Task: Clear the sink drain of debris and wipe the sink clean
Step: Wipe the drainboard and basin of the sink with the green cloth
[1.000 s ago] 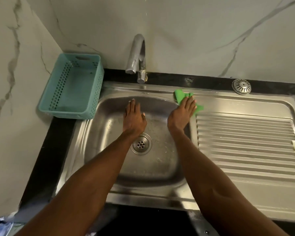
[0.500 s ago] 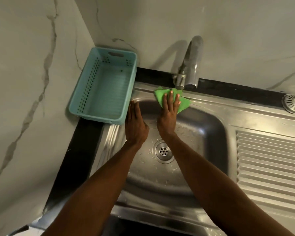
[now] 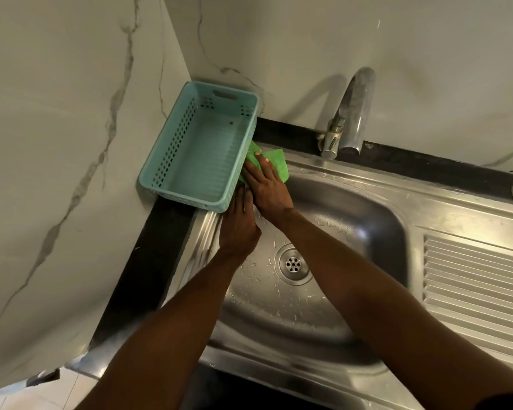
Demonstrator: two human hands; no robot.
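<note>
Green cloth [image 3: 274,161] pinned flat under spread right hand [image 3: 268,187] on sink [image 3: 367,184] back-left corner rim, touching teal basket [image 3: 202,149]. Left hand [image 3: 239,226] flat, empty, braced on left rim. Drain [image 3: 293,264] looks clear; droplets and specks remain in basin, so wiping unfinished. Versus half second ago: cloth slid left from under tap [image 3: 350,113] to corner.

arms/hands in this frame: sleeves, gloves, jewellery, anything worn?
Both forearms are bare as far as the frame shows; no sleeve edge is visible. The left hand and right hand wear no gloves. No watch, bracelet or ring is visible. Right fingernails look short and unpainted; the left fingertips are hidden.
</note>
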